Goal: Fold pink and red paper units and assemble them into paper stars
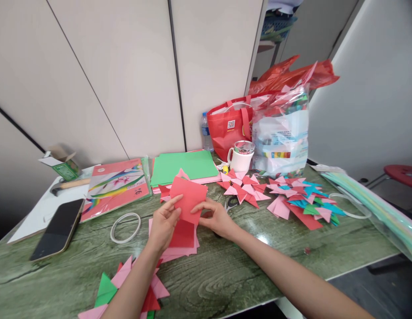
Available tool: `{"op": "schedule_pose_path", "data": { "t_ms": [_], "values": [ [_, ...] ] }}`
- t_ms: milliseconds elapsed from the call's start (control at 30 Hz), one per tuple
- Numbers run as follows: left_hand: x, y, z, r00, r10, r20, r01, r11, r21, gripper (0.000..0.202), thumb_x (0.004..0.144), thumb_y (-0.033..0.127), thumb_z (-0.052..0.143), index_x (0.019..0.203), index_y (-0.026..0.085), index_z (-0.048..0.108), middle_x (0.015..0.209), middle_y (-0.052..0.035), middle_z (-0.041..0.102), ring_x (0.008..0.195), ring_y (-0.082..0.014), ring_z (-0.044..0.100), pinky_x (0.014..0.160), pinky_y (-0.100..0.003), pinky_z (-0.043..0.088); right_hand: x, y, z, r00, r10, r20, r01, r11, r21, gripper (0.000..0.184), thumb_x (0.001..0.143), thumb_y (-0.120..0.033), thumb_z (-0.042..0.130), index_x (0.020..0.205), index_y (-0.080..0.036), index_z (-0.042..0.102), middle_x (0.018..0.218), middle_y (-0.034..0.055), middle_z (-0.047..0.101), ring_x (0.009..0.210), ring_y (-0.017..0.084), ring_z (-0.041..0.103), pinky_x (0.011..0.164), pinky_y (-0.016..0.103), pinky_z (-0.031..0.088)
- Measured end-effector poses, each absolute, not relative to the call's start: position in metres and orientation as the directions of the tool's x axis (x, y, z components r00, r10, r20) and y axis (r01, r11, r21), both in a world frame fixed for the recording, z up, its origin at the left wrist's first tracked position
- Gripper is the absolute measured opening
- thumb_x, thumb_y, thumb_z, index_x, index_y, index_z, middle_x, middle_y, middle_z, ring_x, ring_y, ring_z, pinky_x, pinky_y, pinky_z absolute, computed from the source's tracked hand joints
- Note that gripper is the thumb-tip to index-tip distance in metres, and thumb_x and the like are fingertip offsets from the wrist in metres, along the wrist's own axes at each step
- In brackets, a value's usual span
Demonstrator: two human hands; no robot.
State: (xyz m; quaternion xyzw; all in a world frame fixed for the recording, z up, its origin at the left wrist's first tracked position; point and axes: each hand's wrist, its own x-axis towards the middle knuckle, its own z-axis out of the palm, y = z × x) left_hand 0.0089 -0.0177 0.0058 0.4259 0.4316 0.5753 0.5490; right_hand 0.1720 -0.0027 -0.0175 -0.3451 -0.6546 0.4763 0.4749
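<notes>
Between my two hands a square of red paper [189, 199] is held up, tilted above the table. My left hand [166, 220] pinches its left edge, thumb and fingers closed on it. On its lower right side my right hand [216, 217] grips the same sheet. Below lies a stack of pink and red paper squares [182, 237]. Black-handled scissors [231, 204] lie past my right hand, partly covered by folded paper. A ring of folded pink, red and green pieces [154, 288] sits under my left forearm, which hides part of it.
Folded paper pieces [244, 188] lie right of centre, with more in blue and green [312, 199]. A white mug [241, 157], red bag [226, 128] and green card sheets [184, 166] stand behind. Leftward are a white ring [125, 228], phone [58, 228] and hammer [71, 184].
</notes>
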Motion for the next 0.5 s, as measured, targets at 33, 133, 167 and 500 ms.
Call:
{"op": "schedule_pose_path", "data": {
  "t_ms": [33,133,167,500],
  "values": [
    [0.0088,-0.0175,0.0055,-0.037,0.999,0.023,-0.253,-0.032,0.967,0.046,0.062,0.023,0.073,0.106,0.016,0.066,0.061,0.0034,0.048,0.058,-0.0091,0.047,0.057,-0.020,0.039,0.1722,-0.0027,-0.0174,-0.311,0.905,0.291,0.004,0.307,-0.952,0.013,0.065,-0.016,0.065,0.078,-0.019,0.068,0.100,0.0054,0.057,0.088,0.018,0.058,0.061,0.022,0.049],
    [0.0082,-0.0170,0.0039,-0.039,0.998,0.055,-0.191,-0.062,0.980,0.045,0.064,0.026,0.071,0.107,0.015,0.065,0.064,0.0016,0.051,0.061,-0.0107,0.048,0.057,-0.021,0.039,0.1725,-0.0027,-0.0173,-0.308,0.907,0.286,0.025,0.308,-0.951,0.010,0.065,-0.020,0.069,0.075,-0.019,0.068,0.097,0.0048,0.058,0.084,0.017,0.058,0.059,0.022,0.048],
    [0.0081,-0.0170,0.0036,-0.038,0.997,0.068,-0.167,-0.074,0.983,0.045,0.064,0.026,0.071,0.107,0.015,0.066,0.064,0.0015,0.051,0.060,-0.0107,0.047,0.057,-0.021,0.038,0.1726,-0.0029,-0.0170,-0.305,0.909,0.285,0.029,0.308,-0.951,0.011,0.064,-0.022,0.070,0.074,-0.019,0.068,0.096,0.0047,0.058,0.082,0.017,0.058,0.059,0.022,0.048],
    [0.0092,-0.0188,0.0020,0.008,0.995,0.102,0.007,-0.102,0.995,0.044,0.067,0.030,0.068,0.108,0.015,0.065,0.055,0.0064,0.036,0.051,-0.0077,0.032,0.049,-0.020,0.027,0.1712,-0.0020,-0.0153,-0.165,0.952,0.257,-0.038,0.254,-0.966,0.028,0.059,-0.034,0.076,0.071,-0.018,0.057,0.072,-0.0005,0.059,0.068,0.015,0.056,0.058,0.025,0.046]
  ]
}}
